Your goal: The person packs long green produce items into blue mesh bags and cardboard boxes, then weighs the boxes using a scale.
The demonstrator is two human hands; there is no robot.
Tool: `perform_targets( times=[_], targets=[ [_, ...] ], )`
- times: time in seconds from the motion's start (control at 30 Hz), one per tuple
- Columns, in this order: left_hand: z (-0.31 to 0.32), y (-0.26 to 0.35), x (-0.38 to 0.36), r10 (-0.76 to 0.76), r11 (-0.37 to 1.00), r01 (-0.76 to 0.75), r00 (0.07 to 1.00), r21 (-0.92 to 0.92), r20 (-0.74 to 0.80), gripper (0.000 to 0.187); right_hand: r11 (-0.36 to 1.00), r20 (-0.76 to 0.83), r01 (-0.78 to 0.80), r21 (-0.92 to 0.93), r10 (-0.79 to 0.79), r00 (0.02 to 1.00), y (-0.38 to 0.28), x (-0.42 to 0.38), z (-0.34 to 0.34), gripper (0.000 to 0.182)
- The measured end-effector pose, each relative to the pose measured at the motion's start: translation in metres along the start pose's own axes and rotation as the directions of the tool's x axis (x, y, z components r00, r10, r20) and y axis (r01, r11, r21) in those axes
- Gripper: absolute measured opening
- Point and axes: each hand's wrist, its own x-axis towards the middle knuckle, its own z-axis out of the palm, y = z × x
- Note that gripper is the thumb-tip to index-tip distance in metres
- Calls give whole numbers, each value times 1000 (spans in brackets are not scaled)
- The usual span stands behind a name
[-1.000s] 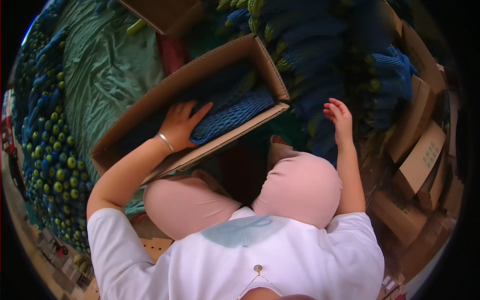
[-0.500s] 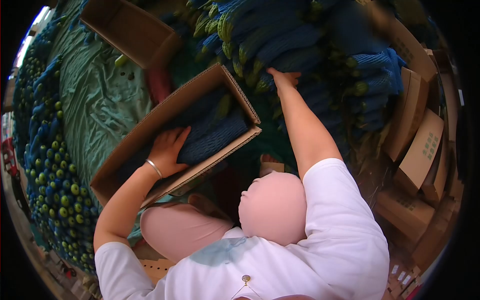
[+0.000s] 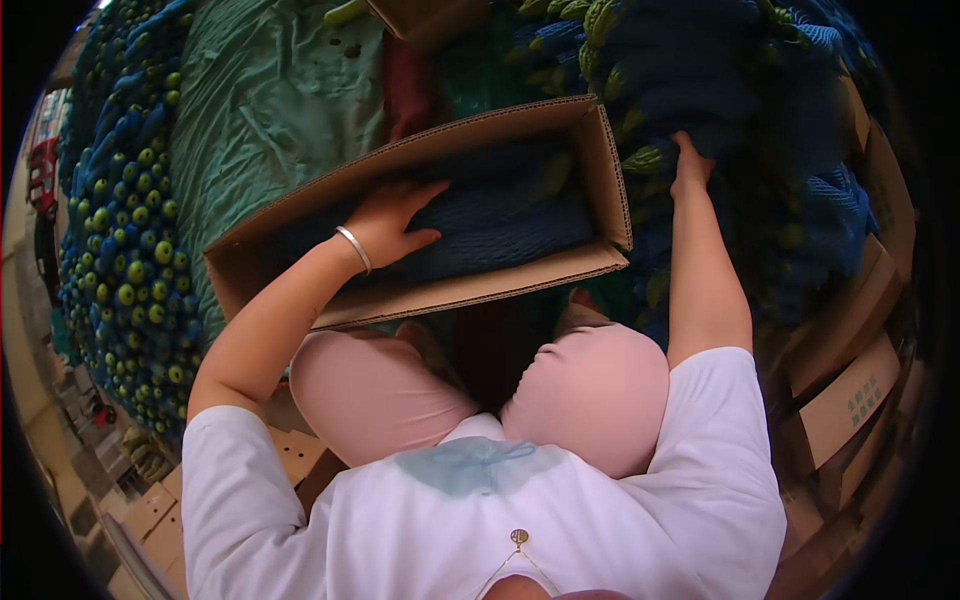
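Note:
My left hand (image 3: 395, 222) lies with fingers spread over blue net-sleeved gourds (image 3: 515, 225) inside a long open cardboard box (image 3: 540, 269) in front of my knees. A metal bangle is on that wrist. My right arm stretches out to a pile of ridged green gourds (image 3: 601, 22) in blue foam nets, right of the box. There my right hand (image 3: 691, 166) touches or hovers just over the pile, one finger extended. Its other fingers are partly lost in shadow, and I see nothing held in it.
A large stack of blue-sleeved gourds (image 3: 130, 270) with round green ends rises on the left. Green cloth (image 3: 275, 120) covers the ground beside it. Another cardboard box (image 3: 430, 22) stands beyond mine. Folded cartons (image 3: 850, 400) lean at the right.
My view has turned, so the box appears more level and farther right. My right hand has shifted rightward along the pile. The left hand remains in the box on the sleeved gourds.

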Motion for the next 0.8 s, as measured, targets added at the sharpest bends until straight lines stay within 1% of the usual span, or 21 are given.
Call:
perform_targets(
  times=[0.07,0.1,0.13,0.2,0.23,0.27,0.3,0.33,0.37,0.4,0.43,0.47,0.5,0.53,0.57,0.6,0.63,0.7,0.73,0.77,0.8],
  targets=[
    [24,-19,6,51,996,-50,999,-77,13,57,976,173,8,218,-47,984,5,8,-17,77],
    [24,-17,7,50,996,-49,999,-77,11,57,954,224,-73,289,7,975,-1,3,-23,66],
    [26,-12,9,57,995,-59,998,-82,-20,55,954,223,-70,290,4,975,-4,2,-21,66],
    [27,-7,11,69,993,-73,996,-90,-47,52,953,90,-198,231,182,979,-7,0,-21,58],
    [29,-5,10,74,994,-80,993,-76,-88,50,954,84,-197,228,182,980,-3,5,-24,58],
    [30,-2,11,79,994,-88,988,-62,-133,49,957,118,-194,216,172,978,4,13,-26,56],
    [31,1,11,84,994,-93,987,-64,-141,49,961,154,-187,205,157,976,1,14,-28,54],
    [33,5,11,55,998,-61,986,-32,-158,48,962,150,-177,206,148,978,-2,14,-31,54],
    [34,8,11,27,1000,-27,984,0,-176,47,969,170,-186,164,158,973,-4,11,-35,56],
    [33,12,14,34,999,-35,982,1,-185,47,973,188,-193,124,168,968,-9,7,-37,57],
    [32,17,16,8,1000,-11,988,-16,-153,48,975,187,-184,127,159,970,-15,4,-35,57],
    [32,20,16,-23,999,19,993,-33,-119,49,980,181,-196,35,187,966,-21,1,-32,58],
    [32,21,17,-25,999,21,992,-29,-126,49,977,174,-208,-55,215,961,-25,-2,-28,58],
    [31,21,18,-34,999,31,995,-36,-96,49,978,180,-204,-52,210,961,-20,2,-21,58],
    [31,21,18,-43,998,40,997,-45,-65,50,979,34,-154,-137,160,987,-9,10,-12,57],
    [28,20,16,-44,998,41,997,-42,-71,50,968,-109,-115,-224,92,990,2,18,-5,56],
    [25,18,14,-30,998,26,998,-52,-61,52,969,-106,-110,-222,88,990,10,31,-9,56],
    [22,18,-4,-23,997,20,999,-76,-47,54,946,75,-323,-40,325,943,22,63,-34,48],
    [19,17,-16,-57,998,55,996,-28,-66,58,905,202,-406,128,377,904,17,60,-52,38],
    [16,14,-22,-86,996,89,992,24,-90,63,899,257,-397,182,346,902,-6,29,-72,24],
    [14,12,-25,-87,996,89,991,21,-101,63,873,382,-443,205,345,857,-8,26,-96,17]
  ],
)
